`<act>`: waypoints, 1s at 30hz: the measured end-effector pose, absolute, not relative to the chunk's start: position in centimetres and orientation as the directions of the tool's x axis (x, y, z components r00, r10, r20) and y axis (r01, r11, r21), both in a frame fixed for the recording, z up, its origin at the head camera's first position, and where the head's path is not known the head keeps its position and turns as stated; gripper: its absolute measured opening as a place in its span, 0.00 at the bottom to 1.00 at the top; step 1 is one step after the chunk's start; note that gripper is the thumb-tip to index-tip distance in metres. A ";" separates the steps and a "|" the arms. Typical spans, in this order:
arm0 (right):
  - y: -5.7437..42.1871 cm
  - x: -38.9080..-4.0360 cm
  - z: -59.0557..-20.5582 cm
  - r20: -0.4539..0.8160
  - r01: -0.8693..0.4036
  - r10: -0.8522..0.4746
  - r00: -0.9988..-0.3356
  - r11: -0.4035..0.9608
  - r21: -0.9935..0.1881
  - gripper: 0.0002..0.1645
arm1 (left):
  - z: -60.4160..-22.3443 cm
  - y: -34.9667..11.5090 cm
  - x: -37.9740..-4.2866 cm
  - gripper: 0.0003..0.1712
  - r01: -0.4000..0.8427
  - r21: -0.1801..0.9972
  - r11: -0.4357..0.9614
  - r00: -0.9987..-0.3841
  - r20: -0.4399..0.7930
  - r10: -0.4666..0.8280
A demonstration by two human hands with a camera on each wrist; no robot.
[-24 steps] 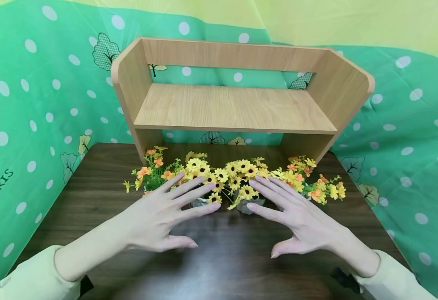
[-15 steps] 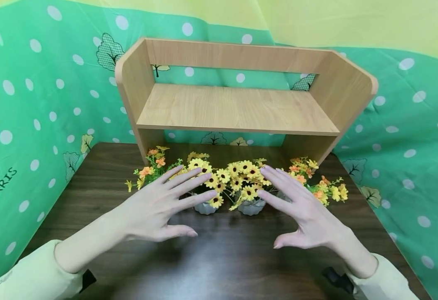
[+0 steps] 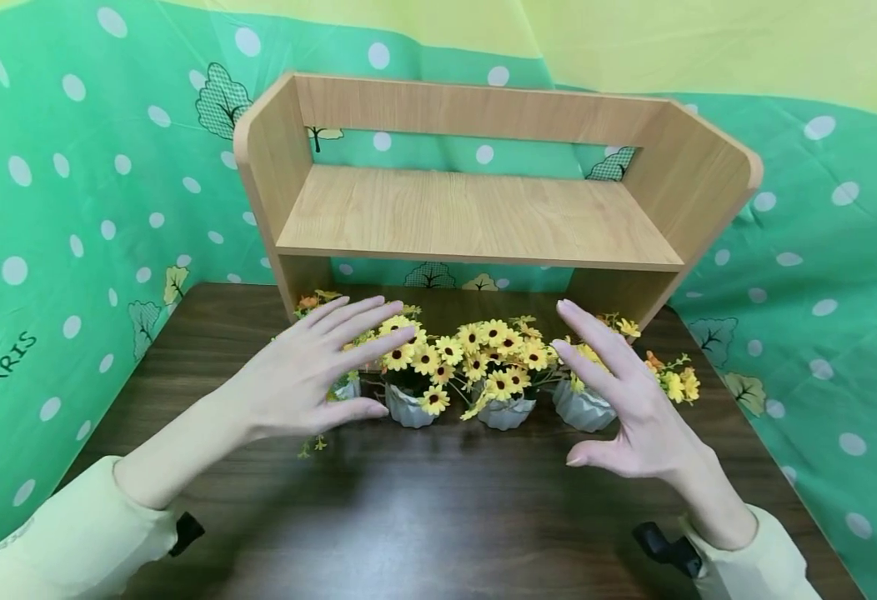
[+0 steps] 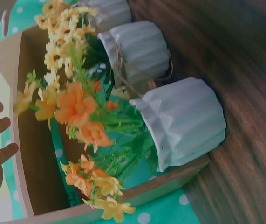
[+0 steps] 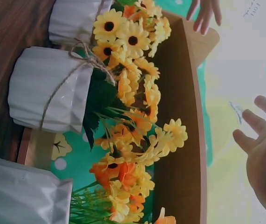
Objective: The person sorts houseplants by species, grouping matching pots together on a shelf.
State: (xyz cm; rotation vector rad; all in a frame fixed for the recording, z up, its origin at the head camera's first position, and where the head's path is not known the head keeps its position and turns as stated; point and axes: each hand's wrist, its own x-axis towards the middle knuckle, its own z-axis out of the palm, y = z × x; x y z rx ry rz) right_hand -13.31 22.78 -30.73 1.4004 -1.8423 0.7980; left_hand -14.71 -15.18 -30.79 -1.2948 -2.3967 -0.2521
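Several white pots of artificial flowers stand in a row on the table. My left hand (image 3: pixel 288 379), fingers straight and spread, hovers in front of the leftmost pot (image 3: pixel 348 387); it hides most of that pot's orange flowers (image 4: pixel 77 105). Likewise outstretched, my right hand (image 3: pixel 633 404) is in front of the rightmost pot (image 3: pixel 583 406), partly covering its yellow and orange blooms (image 3: pixel 674 379). Between the hands are two pots of yellow dark-centred daisies (image 3: pixel 498 350). A twine bow goes round a middle pot (image 5: pixel 51 88) in the right wrist view. Neither hand holds anything.
Behind the flowers stands a light wooden shelf (image 3: pixel 476 217) with an upper board and tall side panels. The dark wood table (image 3: pixel 423 508) extends in front of the pots. A green dotted cloth (image 3: pixel 71 250) hangs around the sides and back.
Both hands have risen and moved apart, the left one leftward and the right one rightward. More of the pots shows between them now. The pots have not visibly moved.
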 end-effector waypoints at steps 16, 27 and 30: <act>25.0 -14.1 -31.1 0.871 -0.944 -0.400 -0.286 0.274 -0.183 0.54 | -29.3 -16.8 -16.8 0.42 0.771 0.050 0.635 -0.480 0.701 0.527; 27.2 -14.4 -32.0 0.866 -0.914 -0.367 -0.341 0.346 -0.214 0.54 | -26.4 -18.3 -18.6 0.30 0.736 0.151 0.660 -0.499 0.780 0.377; 28.0 -14.6 -32.2 0.852 -0.903 -0.392 -0.346 0.384 -0.190 0.54 | -25.7 -18.7 -18.9 0.29 0.730 0.131 0.671 -0.494 0.779 0.385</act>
